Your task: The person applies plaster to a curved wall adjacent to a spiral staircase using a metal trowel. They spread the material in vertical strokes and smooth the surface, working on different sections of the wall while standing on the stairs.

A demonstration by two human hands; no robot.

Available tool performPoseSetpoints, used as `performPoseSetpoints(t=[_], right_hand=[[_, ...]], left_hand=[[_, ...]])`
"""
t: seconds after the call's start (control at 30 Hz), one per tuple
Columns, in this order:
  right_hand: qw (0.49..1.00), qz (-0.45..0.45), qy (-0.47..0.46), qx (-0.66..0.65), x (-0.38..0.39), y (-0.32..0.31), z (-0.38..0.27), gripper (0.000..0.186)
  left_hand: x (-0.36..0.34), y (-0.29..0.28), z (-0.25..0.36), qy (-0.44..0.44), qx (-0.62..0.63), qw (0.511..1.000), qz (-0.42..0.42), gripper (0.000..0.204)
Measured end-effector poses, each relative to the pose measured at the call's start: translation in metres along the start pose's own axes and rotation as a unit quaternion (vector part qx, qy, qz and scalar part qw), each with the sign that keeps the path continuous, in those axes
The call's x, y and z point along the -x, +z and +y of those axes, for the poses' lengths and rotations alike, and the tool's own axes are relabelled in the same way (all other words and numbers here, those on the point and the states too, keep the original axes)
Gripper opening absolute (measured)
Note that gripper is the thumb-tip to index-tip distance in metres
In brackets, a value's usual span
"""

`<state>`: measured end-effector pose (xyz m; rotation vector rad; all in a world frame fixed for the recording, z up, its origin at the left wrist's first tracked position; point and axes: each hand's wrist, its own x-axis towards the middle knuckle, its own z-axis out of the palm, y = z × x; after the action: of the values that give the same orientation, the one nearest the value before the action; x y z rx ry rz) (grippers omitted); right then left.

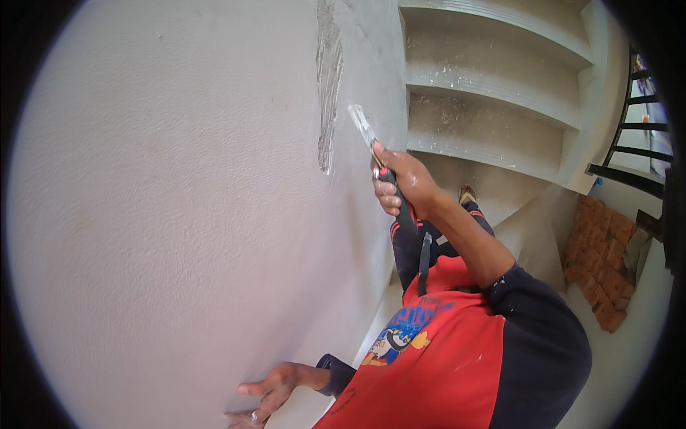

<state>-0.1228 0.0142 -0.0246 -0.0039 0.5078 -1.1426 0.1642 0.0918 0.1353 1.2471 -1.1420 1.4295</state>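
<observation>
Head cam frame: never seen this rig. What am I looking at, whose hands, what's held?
One picture, from a fisheye camera worn on a person's head and looking down, so straight edges bend near the rim. No machine: two bare hands. The right hand grips a putty knife by its dark handle, blade up beside a wet grey filler streak on the pale textured wall. The left hand rests open and flat on that wall. The person wears a red and dark shirt. Beyond are dusty stairs and a brick stack.

Textured pale wall (164, 214), dusty concrete stairs (493, 93), seemingly brick stack (599, 261).
</observation>
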Motion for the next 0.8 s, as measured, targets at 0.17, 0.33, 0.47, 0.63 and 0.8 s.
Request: performPoseSetpoints(t=[0.17, 0.33, 0.47, 0.63, 0.8], right_hand=[[0.971, 0.086, -0.067, 0.213, 0.002, -0.001, 0.021, 0.044], [0.956, 0.061, -0.095, 0.271, -0.007, -0.003, 0.026, 0.044], [0.962, 0.05, -0.09, 0.253, -0.007, -0.003, 0.027, 0.044], [0.966, 0.046, -0.076, 0.241, -0.006, -0.003, 0.023, 0.045], [0.964, 0.033, -0.073, 0.253, -0.004, -0.002, 0.016, 0.044]], left_hand=[[0.004, 0.002, -0.007, 0.006, -0.001, 1.0, -0.006, 0.049], [0.005, 0.003, -0.008, -0.006, 0.014, 1.0, -0.002, 0.05], [0.002, 0.002, -0.003, 0.022, -0.017, 1.0, 0.001, 0.05], [-0.004, -0.001, 0.004, 0.055, -0.067, 0.996, -0.013, 0.049], [-0.004, -0.002, 0.001, 0.066, -0.065, 0.996, -0.008, 0.05]])
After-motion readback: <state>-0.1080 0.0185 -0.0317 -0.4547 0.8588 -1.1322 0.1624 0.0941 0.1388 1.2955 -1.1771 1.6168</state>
